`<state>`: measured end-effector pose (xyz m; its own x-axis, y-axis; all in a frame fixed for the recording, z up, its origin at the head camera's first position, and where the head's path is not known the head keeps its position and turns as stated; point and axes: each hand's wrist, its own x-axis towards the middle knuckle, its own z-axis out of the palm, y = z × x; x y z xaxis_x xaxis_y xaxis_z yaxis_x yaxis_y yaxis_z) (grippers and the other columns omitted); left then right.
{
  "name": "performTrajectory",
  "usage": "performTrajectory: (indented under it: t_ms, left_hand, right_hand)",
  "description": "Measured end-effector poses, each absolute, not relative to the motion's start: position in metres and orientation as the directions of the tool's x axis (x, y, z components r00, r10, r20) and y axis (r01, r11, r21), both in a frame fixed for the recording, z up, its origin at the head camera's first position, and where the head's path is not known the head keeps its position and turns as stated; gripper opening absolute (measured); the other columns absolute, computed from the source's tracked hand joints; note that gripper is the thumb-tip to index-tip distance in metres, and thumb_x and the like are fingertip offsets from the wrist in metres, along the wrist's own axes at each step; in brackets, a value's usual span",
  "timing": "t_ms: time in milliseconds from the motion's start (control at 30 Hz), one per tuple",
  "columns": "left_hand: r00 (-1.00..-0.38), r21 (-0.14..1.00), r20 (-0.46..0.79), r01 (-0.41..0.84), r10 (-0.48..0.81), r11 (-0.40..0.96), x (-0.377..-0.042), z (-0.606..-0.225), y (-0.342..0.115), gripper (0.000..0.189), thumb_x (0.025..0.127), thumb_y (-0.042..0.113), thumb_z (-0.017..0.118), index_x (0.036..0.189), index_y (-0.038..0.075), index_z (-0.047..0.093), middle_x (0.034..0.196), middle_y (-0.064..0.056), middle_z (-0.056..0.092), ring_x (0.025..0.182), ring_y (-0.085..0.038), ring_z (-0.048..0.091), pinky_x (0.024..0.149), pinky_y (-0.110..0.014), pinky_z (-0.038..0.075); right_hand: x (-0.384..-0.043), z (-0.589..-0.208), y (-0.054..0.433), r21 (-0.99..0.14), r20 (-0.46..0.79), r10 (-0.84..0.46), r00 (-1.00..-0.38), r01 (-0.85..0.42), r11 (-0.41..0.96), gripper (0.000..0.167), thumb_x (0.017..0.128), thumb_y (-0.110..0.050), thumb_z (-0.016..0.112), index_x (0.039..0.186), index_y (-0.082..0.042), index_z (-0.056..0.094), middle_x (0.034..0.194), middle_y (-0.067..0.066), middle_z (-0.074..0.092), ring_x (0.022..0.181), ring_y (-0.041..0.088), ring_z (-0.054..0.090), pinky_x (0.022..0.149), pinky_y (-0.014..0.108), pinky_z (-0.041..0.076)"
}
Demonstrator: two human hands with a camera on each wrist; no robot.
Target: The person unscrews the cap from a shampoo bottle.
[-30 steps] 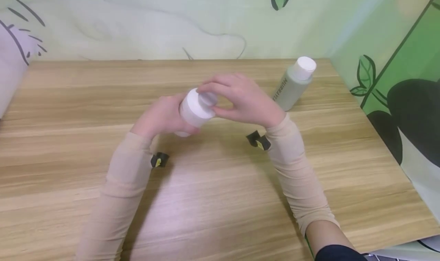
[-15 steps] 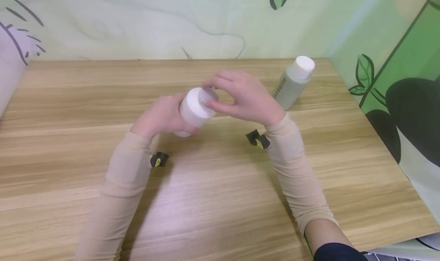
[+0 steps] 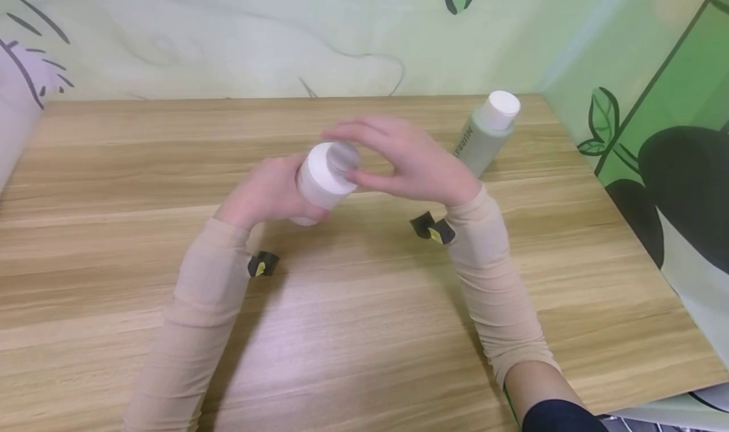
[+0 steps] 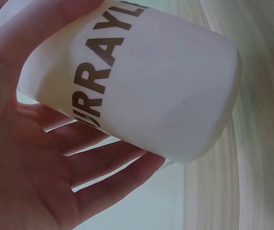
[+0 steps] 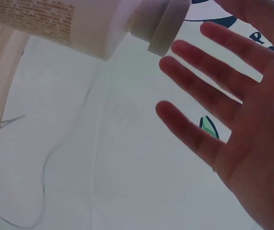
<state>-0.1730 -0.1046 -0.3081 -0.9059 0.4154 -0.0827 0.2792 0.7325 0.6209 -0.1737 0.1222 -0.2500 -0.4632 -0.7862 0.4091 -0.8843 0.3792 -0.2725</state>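
Note:
In the head view my left hand [image 3: 267, 191] grips a white bottle [image 3: 321, 195], tilted toward the right above the table. Dark capital letters run round the bottle [image 4: 175, 81] in the left wrist view, with thumb and fingers wrapped about its upper part. My right hand [image 3: 398, 157] is at the bottle's round white cap [image 3: 343, 159], thumb at the near side and fingers reaching over the far side. From the right wrist, the fingers [image 5: 199, 88] look straight and spread, their tips close to the cap [image 5: 170, 28].
A pale grey-green bottle [image 3: 484, 141] with a white cap stands upright at the back right of the wooden table [image 3: 364, 331], behind my right forearm. Small black pieces [image 3: 264, 264] show beside both wrists. A painted wall [image 3: 228, 40] borders the table's back.
My right hand's fingers and thumb have shifted about the cap, fingers now reaching farther over its far side. The left hand and its bottle have stayed nearly still.

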Motion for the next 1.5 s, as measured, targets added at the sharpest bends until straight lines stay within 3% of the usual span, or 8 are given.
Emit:
performTrajectory:
  t_ms: [233,467,733,933,1200,1300,1500]
  left_hand:
    - [-0.909,0.634,-0.073,0.275,0.410,0.723,-0.1719,-0.3091,-0.1062,0.073,0.061,0.028,0.087,0.126,0.013,0.056,0.111,-0.010,0.068,0.100,-0.028,0.063,0.091,-0.047,0.051]
    - [-0.907,0.632,-0.081,0.274,0.413,0.725,-0.1699,-0.3099,-0.1067,0.070,0.062,0.027,0.086,0.124,0.013,0.056,0.108,-0.009,0.068,0.097,-0.027,0.063,0.087,-0.045,0.051]
    - [-0.903,0.638,-0.085,0.276,0.422,0.719,-0.1700,-0.3097,-0.1070,0.073,0.062,0.027,0.086,0.126,0.013,0.055,0.111,-0.009,0.067,0.100,-0.028,0.063,0.090,-0.046,0.051]
    - [-0.902,0.639,-0.088,0.275,0.423,0.718,-0.1703,-0.3087,-0.1066,0.069,0.062,0.027,0.086,0.123,0.014,0.056,0.110,-0.009,0.068,0.098,-0.027,0.063,0.089,-0.045,0.051]
    - [-0.903,0.638,-0.097,0.266,0.418,0.723,-0.1706,-0.3069,-0.1057,0.073,0.062,0.028,0.086,0.126,0.014,0.055,0.111,-0.009,0.068,0.099,-0.028,0.063,0.090,-0.046,0.051]
    - [-0.903,0.637,-0.101,0.263,0.417,0.724,-0.1709,-0.3070,-0.1060,0.073,0.062,0.027,0.086,0.127,0.014,0.055,0.111,-0.009,0.067,0.100,-0.028,0.063,0.091,-0.047,0.051]
    - [-0.902,0.631,-0.094,0.273,0.421,0.726,-0.1722,-0.3073,-0.1066,0.073,0.062,0.028,0.087,0.127,0.014,0.055,0.113,-0.010,0.067,0.101,-0.028,0.063,0.091,-0.047,0.050]
  right_hand:
    - [-0.1724,-0.2493,0.1208,-0.252,0.435,-0.713,-0.550,-0.834,0.490,0.045,0.089,-0.029,0.069,0.125,-0.005,0.060,0.115,0.009,0.069,0.107,0.023,0.064,0.097,0.036,0.050]
    - [-0.1698,-0.2543,0.1153,-0.189,0.451,-0.727,-0.518,-0.851,0.489,0.035,0.085,-0.026,0.072,0.113,-0.005,0.067,0.105,0.007,0.071,0.093,0.020,0.065,0.083,0.032,0.052]
    - [-0.1695,-0.2532,0.1180,-0.228,0.402,-0.777,-0.484,-0.875,0.427,0.039,0.084,-0.015,0.072,0.121,-0.006,0.064,0.119,0.009,0.066,0.112,0.024,0.061,0.098,0.039,0.048]
    - [-0.1686,-0.2516,0.1153,-0.242,0.427,-0.749,-0.507,-0.862,0.445,0.044,0.088,-0.025,0.069,0.126,-0.005,0.060,0.123,0.010,0.064,0.113,0.024,0.060,0.100,0.036,0.048]
    - [-0.1688,-0.2539,0.1129,-0.207,0.440,-0.689,-0.576,-0.811,0.547,0.035,0.088,-0.031,0.069,0.111,-0.004,0.067,0.103,0.006,0.069,0.088,0.019,0.062,0.077,0.031,0.051]
    - [-0.1689,-0.2533,0.1133,-0.217,0.422,-0.697,-0.580,-0.811,0.543,0.037,0.089,-0.029,0.068,0.116,-0.004,0.066,0.102,0.007,0.069,0.091,0.020,0.063,0.081,0.031,0.052]
    - [-0.1695,-0.2521,0.1154,-0.259,0.407,-0.731,-0.548,-0.837,0.483,0.044,0.086,-0.020,0.070,0.126,-0.003,0.060,0.116,0.009,0.068,0.105,0.022,0.063,0.094,0.033,0.051]
